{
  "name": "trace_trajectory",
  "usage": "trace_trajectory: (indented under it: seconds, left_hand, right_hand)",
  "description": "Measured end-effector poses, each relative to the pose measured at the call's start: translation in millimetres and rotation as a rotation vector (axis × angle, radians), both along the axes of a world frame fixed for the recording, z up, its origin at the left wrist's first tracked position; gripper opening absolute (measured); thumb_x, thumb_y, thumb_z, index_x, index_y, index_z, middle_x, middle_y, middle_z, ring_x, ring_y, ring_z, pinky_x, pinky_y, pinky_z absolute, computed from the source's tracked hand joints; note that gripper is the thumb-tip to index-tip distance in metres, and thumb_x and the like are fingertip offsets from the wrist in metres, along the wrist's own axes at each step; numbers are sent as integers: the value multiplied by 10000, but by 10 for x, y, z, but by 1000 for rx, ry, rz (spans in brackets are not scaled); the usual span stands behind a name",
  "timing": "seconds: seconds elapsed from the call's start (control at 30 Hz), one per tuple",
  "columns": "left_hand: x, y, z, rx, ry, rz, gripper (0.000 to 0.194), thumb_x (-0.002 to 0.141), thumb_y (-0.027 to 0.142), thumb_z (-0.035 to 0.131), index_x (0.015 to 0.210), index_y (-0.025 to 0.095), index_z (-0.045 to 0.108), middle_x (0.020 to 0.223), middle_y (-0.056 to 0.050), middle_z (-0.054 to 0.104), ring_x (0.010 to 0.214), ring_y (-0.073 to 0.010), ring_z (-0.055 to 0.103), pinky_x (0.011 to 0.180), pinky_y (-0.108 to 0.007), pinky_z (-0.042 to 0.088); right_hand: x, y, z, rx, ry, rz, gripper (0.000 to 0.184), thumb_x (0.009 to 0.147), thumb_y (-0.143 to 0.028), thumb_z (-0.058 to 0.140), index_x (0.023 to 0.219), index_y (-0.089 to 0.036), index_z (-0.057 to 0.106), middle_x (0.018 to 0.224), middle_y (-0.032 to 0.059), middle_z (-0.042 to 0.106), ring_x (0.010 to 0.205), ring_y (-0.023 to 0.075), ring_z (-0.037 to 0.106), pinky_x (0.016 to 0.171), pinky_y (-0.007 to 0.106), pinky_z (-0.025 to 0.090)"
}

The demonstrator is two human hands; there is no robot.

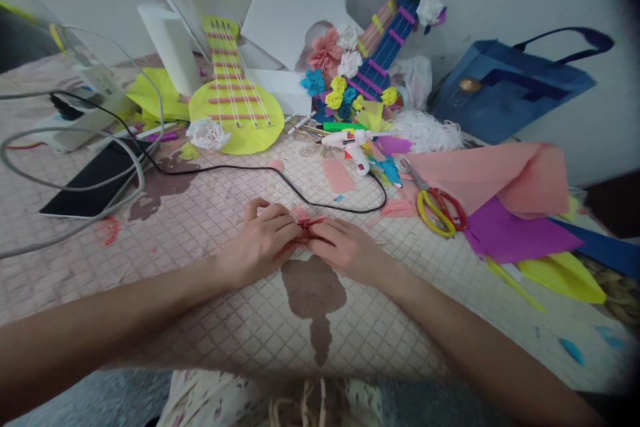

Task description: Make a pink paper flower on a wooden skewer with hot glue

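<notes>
Between my two hands, near the middle of the table, is a small folded piece of pink crepe paper (309, 221). My left hand (267, 240) pinches it from the left, with the index finger bent up. From the right, the fingertips of my right hand (345, 247) close on the same paper. Much of the paper is hidden behind my fingers. A flat pink paper piece (338, 176) lies just beyond my hands. Behind it rests a white glue gun (350, 145), its black cord (300, 197) curving past my fingers.
Yellow- and red-handled scissors (434, 203) lie at right beside pink sheets (495, 177) and purple paper (520, 230). At the back stand a yellow paper guitar (237, 107), a blue flowered guitar (387, 57) and a blue bag (505, 87). A dark tablet-like slab (95, 177) lies left.
</notes>
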State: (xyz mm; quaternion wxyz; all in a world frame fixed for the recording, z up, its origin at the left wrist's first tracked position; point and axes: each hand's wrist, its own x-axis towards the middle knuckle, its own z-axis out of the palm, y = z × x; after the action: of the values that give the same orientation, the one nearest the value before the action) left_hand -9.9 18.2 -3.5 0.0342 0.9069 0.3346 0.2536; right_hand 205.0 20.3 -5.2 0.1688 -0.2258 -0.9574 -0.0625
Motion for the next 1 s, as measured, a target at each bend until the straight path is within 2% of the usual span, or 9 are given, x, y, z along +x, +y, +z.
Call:
trace_trajectory:
  seconds: [0.13, 0.23, 0.7, 1.0]
  left_hand:
    - [-8, 7, 1, -13, -6, -3, 72, 883, 180, 521, 847, 198, 581, 858, -3, 667, 881, -186, 532, 877, -413, 260]
    - [-10, 11, -2, -12, -17, 0, 67, 880, 181, 527, 853, 198, 586, 864, -2, 664, 882, -186, 532, 872, -413, 262]
    - [5, -10, 41, -32, -8, 11, 81, 881, 225, 541, 830, 207, 601, 872, 0, 658, 892, -184, 537, 864, -402, 265]
    - [49, -42, 37, -67, -1, 59, 119, 895, 237, 532, 797, 191, 578, 841, 1, 652, 869, -183, 536, 868, -411, 269]
  right_hand:
    - [-27, -6, 2, 75, 3, -13, 162, 919, -150, 468, 922, -168, 628, 949, 56, 609, 908, 181, 552, 883, 337, 491]
    - [-39, -10, -7, 77, 16, -12, 178, 924, -151, 456, 924, -172, 633, 940, 58, 610, 912, 186, 551, 871, 345, 500]
    - [-53, -6, -46, -155, 148, -43, 161, 920, -150, 425, 908, -160, 585, 948, 95, 609, 1010, 210, 551, 896, 397, 512]
    - [-76, -31, -45, -260, 214, -97, 124, 916, -155, 441, 893, -164, 563, 948, 93, 599, 971, 197, 552, 877, 361, 495]
